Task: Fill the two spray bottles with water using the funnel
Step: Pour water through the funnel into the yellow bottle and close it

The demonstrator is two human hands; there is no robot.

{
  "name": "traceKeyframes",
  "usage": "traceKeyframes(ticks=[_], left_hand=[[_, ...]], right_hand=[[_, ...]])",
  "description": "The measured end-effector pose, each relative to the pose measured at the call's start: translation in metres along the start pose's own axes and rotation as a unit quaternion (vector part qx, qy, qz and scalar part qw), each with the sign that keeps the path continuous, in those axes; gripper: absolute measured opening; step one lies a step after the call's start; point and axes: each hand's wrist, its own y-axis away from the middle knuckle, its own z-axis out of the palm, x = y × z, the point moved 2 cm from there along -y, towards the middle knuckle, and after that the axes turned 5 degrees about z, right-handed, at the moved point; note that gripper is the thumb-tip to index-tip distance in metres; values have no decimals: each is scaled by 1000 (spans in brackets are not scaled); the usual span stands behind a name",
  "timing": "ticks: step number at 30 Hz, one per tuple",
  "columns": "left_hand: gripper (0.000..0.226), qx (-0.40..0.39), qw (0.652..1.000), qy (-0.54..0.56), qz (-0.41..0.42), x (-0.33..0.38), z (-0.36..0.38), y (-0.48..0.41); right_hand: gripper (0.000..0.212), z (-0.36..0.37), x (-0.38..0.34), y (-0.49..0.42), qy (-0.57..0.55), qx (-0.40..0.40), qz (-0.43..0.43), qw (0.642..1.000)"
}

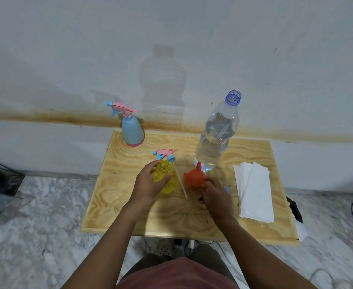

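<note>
Head view, looking down on two bare arms over a wooden table (129, 205). Just left of the big water bottle (215, 138): left hand (148, 184), fingers and thumb curled round the yellow spray bottle (168, 184), top off and open. Right in front of the water bottle: red funnel (195, 177), upside down, spout up. Right hand (217, 197) palm down, fingertips (205, 183) bunched at the red funnel's near edge. Pinching or only touching, cannot tell. Small blue cap (226, 189) in front of the water bottle, mostly hidden by the right hand. Far left of the water bottle: blue spray bottle (132, 130), top on. Loose sprayer top (164, 154) lying left of the water bottle.
</note>
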Motion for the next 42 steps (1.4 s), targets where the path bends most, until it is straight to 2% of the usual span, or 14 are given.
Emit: traceKeyframes(ticks=[4, 8, 12, 14, 16, 20, 24, 27, 35, 39, 42], left_hand=[[53, -5, 1000, 15, -4, -1, -4, 1], [55, -9, 1000, -3, 2, -1, -4, 1], [62, -8, 1000, -17, 3, -1, 0, 1], [70, -9, 1000, -8, -12, -2, 4, 1], [71, -12, 1000, -11, -24, -2, 9, 1], [56, 3, 1000, -10, -28, -2, 10, 1], [57, 15, 999, -32, -17, -8, 3, 0], [62, 13, 998, -54, -2, -12, 0, -2], [74, 9, 998, -58, -2, -20, -2, -3], [74, 12, 998, -53, -8, -22, -1, -2], [71, 11, 999, -39, -13, -20, -2, 0]], right_hand=[[13, 13, 10, -2, 18, -46, 45, 998], [26, 15, 14, -6, -19, -88, 98, 991], [22, 2, -1, -17, -56, -21, 102, 993], [18, -6, -15, -27, -67, 21, 60, 996], [22, -14, -32, -41, -87, 25, 21, 996], [25, -20, -69, -75, -106, -49, -5, 993], [35, 5, -87, -104, -38, -189, 6, 981], [40, 22, -92, -122, -5, -249, 31, 968], [54, 51, -91, -150, 44, -296, 78, 951], [45, 57, -92, -153, 58, -318, 65, 944], [37, 60, -90, -154, 42, -305, 72, 949]])
